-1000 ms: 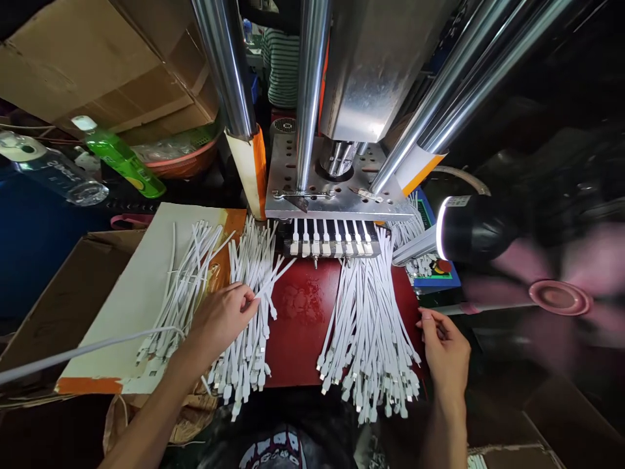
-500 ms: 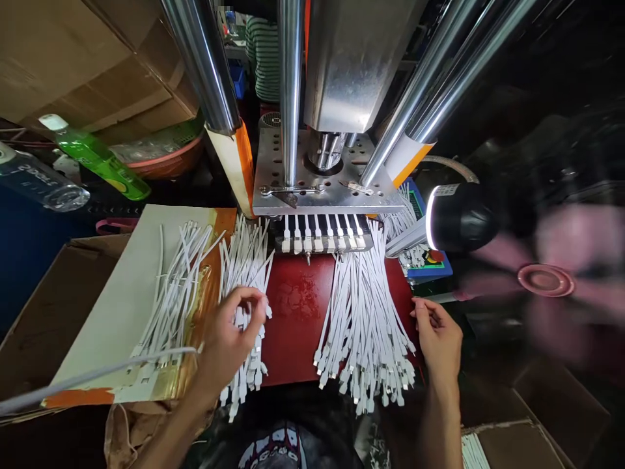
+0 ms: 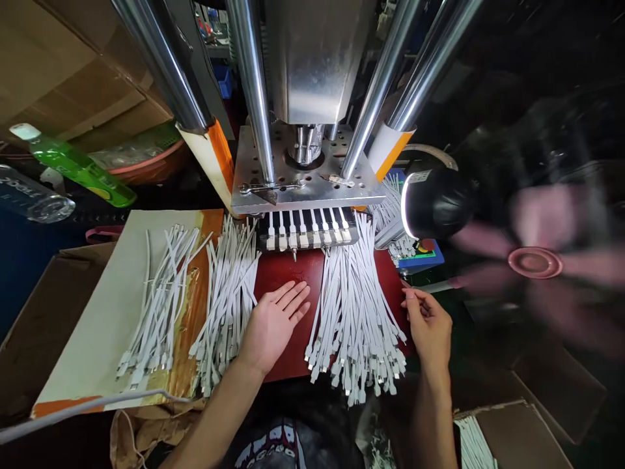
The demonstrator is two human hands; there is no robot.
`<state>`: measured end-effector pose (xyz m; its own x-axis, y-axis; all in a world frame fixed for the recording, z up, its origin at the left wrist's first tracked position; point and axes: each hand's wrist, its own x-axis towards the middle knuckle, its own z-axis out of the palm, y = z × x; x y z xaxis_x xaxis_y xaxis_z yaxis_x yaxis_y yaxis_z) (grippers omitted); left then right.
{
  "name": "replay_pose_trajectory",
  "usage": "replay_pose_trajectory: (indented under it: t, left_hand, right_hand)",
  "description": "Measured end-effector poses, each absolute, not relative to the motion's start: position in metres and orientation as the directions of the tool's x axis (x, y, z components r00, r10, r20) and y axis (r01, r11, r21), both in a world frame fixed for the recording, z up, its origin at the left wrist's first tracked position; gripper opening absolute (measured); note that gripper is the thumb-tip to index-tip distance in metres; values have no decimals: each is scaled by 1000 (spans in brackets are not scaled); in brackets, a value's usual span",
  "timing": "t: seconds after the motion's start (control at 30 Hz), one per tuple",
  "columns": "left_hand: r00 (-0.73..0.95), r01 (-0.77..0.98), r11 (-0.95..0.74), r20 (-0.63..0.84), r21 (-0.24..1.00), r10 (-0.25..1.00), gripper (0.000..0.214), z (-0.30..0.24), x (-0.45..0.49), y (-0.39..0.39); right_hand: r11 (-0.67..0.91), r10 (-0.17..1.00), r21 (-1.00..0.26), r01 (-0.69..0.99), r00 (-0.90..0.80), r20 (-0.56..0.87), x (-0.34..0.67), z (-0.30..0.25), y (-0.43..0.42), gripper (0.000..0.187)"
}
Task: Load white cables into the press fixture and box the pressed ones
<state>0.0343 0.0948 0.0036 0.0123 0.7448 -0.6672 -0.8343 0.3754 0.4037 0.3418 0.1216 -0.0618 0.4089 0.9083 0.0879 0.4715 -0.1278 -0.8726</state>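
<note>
My left hand [image 3: 278,319] is open, palm turned up and fingers stretched out over the red tabletop [image 3: 286,277], between two bunches of cables. Just left of it lies a bunch of white cables [image 3: 227,280]. A larger bunch of white cables [image 3: 354,306] fans out toward me on the right. Beside the table's right edge, my right hand [image 3: 430,326] is closed, thumb against curled fingers; anything inside it is hidden. Beneath the press plate [image 3: 312,189], a dark fixture [image 3: 312,240] holds a row of white cable ends.
A black lamp [image 3: 434,203] with a lit rim and a spinning pink fan [image 3: 536,262] stand at right. More white cables [image 3: 161,293] lie on a pale board [image 3: 92,312] at left. Steel columns [image 3: 249,85] rise around the press. Bottles [image 3: 78,166] lie beyond the board.
My left hand has left the left cable bunch, moved right and opened from a curled pose. My right hand keeps its closed pose. The whole view has shifted slightly.
</note>
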Motion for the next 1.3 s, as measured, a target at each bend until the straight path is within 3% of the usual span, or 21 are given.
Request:
replay_pose_trajectory:
  t: [0.27,0.4,0.47,0.57,0.67,0.8,0.97,1.3]
  left_hand:
    - [21,-805,404,-660,435,751,57,12,33,79]
    - [-63,-723,405,-637,560,768,51,20,17,67]
    - [-114,-578,365,-515,730,850,43,25,5,57]
    - [-222,-73,287,-296,955,929,35,31,-19,42]
    - [-294,447,193,-61,874,954,32,28,-42,36]
    - [-271,740,107,149,664,951,29,8,-61,39]
    - [-296,832,198,114,518,948,43,-14,-62,38]
    - [-324,817,263,31,513,946,73,-9,-50,60]
  right_hand:
    - [-143,914,-874,465,402,64,341,-60,121,40]
    - [-158,910,-880,447,413,46,341,-60,122,41]
    - [-160,909,-880,448,414,46,341,-60,122,40]
    - [-163,907,-873,460,418,50,341,-60,121,40]
    - [-177,897,-875,450,441,45,340,-59,120,40]
    - [-184,890,-881,437,454,39,338,-57,120,40]
    - [-204,879,-860,468,474,49,336,-57,122,37]
    - [-262,841,-836,482,538,47,330,-55,126,40]
